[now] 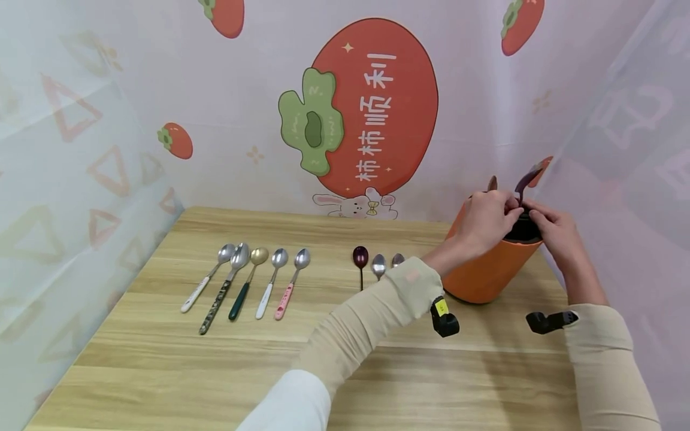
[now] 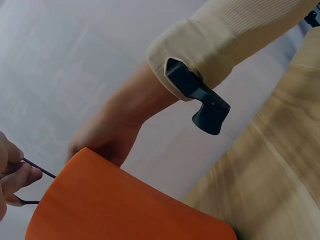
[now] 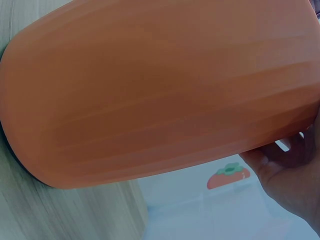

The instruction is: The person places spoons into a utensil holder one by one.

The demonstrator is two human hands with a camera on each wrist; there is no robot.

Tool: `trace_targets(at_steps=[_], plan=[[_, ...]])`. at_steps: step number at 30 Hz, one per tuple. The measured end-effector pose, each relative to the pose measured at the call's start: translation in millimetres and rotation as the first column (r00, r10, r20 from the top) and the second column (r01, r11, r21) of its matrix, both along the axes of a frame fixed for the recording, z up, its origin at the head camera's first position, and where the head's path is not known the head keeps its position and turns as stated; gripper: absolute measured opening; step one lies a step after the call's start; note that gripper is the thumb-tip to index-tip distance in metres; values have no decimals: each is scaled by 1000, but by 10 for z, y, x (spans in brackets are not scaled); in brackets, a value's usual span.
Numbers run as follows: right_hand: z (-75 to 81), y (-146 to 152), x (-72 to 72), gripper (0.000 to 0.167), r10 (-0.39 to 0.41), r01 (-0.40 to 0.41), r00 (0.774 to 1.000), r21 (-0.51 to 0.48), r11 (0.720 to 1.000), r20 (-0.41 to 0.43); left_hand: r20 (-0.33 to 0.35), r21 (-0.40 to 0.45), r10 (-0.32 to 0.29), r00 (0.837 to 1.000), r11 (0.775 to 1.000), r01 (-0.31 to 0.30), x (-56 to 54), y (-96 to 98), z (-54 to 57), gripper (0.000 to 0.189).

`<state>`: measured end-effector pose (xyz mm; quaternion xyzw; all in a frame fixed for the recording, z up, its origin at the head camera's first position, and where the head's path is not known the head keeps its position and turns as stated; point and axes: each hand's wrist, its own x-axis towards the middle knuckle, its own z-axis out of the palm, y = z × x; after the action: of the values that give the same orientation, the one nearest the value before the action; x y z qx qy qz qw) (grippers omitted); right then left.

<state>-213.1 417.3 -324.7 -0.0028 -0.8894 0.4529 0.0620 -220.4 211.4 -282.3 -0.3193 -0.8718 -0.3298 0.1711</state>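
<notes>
though eight spoons [image 1: 279, 258] lie out, at least the dark spoon [image 1: 525, 179] pinched by the left hand [image 1: 482, 220] seemingly remains, the right hand [image 1: 560, 236] gripping the orange container [image 1: 480, 274] by its rim.

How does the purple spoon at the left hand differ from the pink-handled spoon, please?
The purple spoon is bowl-up at the mouth of the pot, pinched by the left hand; the pink-handled spoon lies on the table, untouched. The purple spoon's bowl is dark; the pink-handled spoon's bowl is silver. Both have their bowls in plain view.
</notes>
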Motion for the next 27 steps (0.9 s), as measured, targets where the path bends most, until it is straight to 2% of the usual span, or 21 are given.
trace_targets(at_steps=[5, 9, 15, 18, 22, 27], plan=[[-24, 14, -1, 51, -9, 9, 1000, -7, 1000, -11, 28, -29, -9, 1000, 1000, 10, -10, 53, -78, 16], [-13, 3, -8, 52, -15, 15, 1000, 3, 1000, 4, 56, -45, 6, 998, 999, -3, -35, 70, -115, 17], [-11, -5, -41, 52, -5, 5, 1000, 5, 1000, -7, 38, -69, 28, 999, 997, -25, -53, 21, -100, 17], [-19, -6, -56, 51, 4, -4, 1000, 0, 1000, -9, 69, -69, 26, 997, 997, -21, -25, -45, -79, 16], [-18, -11, -53, 51, 2, -1, 1000, -10, 1000, 7, 94, -38, 0, 996, 999, 4, 11, -164, -93, 14], [-5, -20, -33, 53, -18, 19, 999, -31, 999, 34, 75, 43, -44, 996, 998, 41, 41, -334, -170, 13]])
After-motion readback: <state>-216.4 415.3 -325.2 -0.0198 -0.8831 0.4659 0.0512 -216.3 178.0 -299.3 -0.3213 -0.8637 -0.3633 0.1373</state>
